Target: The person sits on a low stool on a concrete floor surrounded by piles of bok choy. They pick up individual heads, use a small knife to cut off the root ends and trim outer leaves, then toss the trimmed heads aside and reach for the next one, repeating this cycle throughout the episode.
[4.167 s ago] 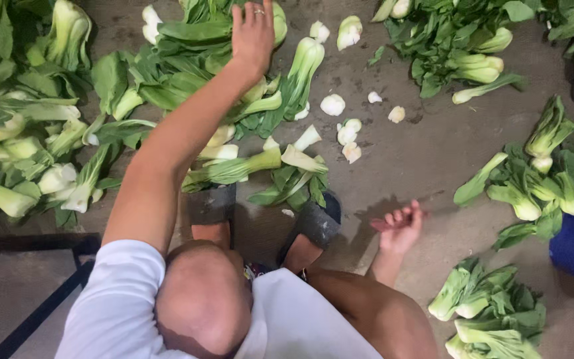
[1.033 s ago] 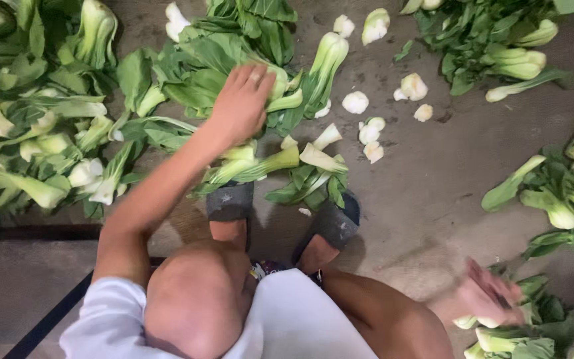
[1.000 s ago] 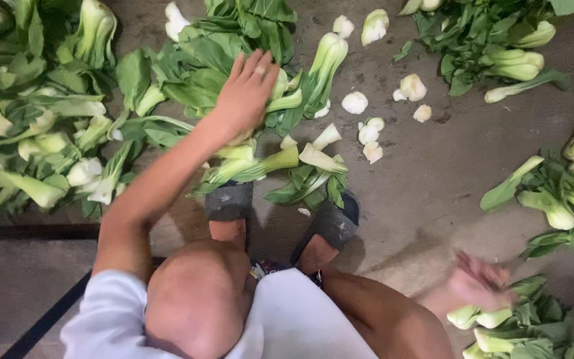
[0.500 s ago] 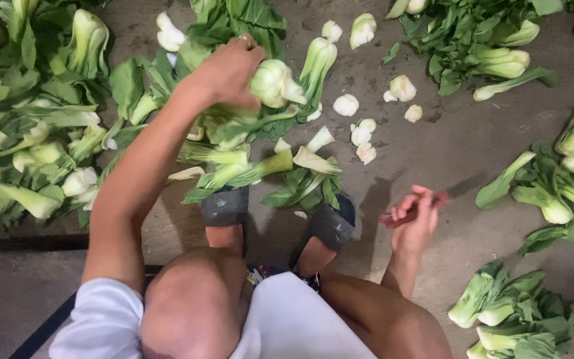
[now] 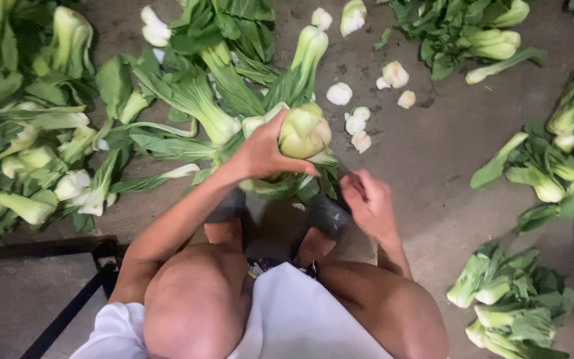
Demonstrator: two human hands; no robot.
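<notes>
A: Since the left hand (image 5: 260, 151) is clamped round a bok choy head (image 5: 304, 131) above the knees, how far along does this look?

B: Partway, I'd judge: cut white stem ends (image 5: 357, 106) lie scattered, a neat bunch (image 5: 513, 302) sits at right, a big untrimmed heap (image 5: 41, 133) waits at left

A: The right hand (image 5: 369, 203)?

B: Loosely curled, holding nothing I can make out, over a bare concrete floor (image 5: 426, 166)

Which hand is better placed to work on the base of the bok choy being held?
Likely the right hand: it is free, open-fingered, just beside the pale base of the bok choy. The left hand is already gripping that head, so it can only steady it.
</notes>
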